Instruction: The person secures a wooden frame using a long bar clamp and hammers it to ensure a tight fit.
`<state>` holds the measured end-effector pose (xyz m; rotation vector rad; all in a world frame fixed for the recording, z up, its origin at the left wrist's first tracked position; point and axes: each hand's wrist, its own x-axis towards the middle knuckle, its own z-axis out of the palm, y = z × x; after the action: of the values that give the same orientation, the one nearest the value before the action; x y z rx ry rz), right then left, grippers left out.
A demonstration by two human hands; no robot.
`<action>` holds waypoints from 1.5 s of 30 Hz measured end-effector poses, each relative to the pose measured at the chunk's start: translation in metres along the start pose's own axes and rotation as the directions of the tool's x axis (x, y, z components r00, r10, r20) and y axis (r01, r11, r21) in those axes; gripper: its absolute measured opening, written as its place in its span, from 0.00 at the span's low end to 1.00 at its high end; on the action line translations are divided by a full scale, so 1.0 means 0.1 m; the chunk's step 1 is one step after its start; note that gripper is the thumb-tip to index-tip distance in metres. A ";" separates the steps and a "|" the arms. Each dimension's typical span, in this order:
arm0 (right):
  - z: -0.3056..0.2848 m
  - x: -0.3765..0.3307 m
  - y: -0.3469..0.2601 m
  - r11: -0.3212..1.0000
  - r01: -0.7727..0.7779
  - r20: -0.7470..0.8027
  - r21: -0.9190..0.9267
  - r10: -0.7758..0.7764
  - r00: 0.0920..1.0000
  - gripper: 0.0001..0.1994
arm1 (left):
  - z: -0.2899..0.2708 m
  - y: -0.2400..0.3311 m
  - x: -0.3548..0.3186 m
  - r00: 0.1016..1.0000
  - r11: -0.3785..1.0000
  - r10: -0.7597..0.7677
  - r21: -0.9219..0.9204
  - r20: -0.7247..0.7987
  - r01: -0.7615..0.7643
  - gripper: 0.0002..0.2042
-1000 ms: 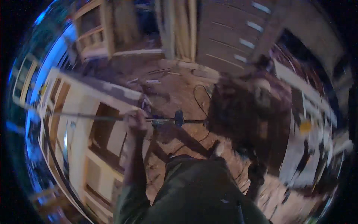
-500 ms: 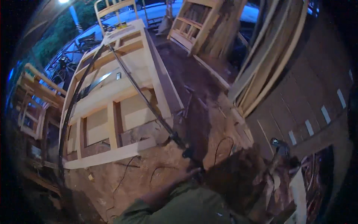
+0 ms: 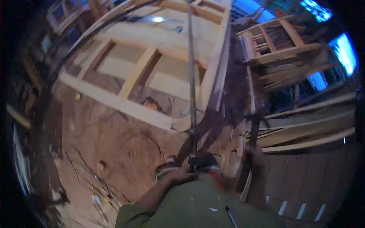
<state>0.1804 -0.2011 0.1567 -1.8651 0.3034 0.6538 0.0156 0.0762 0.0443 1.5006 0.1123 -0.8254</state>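
A long metal bar clamp (image 3: pixel 192 95) runs from close to my body across a pale wooden frame (image 3: pixel 133 110). My left hand (image 3: pixel 184 175) is closed around the clamp's dark near end, just in front of my green shirt. To the right of it, my right hand (image 3: pixel 254 156) is raised and smeared by motion, closed on a dark, long-handled tool (image 3: pixel 255 131). The tool points away from me; blur hides its exact kind. The wooden frame has crossbars and light panels and lies beyond my feet.
Long boards (image 3: pixel 311 121) are stacked at the right beside a plank surface (image 3: pixel 304 174) with white strips. A smaller slatted wooden frame (image 3: pixel 270 41) stands at the far right. Cords and scraps (image 3: pixel 100 182) lie on the brown floor (image 3: pixel 114 144) at the left.
My view has swung, so the wooden frame appears turned and closer and the clamp runs nearly straight ahead. The right hand with the dark tool now shows clearly beside the boards.
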 end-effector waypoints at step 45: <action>1.08 1.35 -1.19 0.487 0.858 0.858 0.166 -0.500 0.118 0.12 | 1.38 -1.78 0.69 0.283 0.872 -0.432 -0.476 -0.856 -0.109 0.11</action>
<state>0.3181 -0.0430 0.1439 -1.4992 -1.4524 0.8436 -0.0879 -0.0514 -0.1241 1.3212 1.3438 0.1241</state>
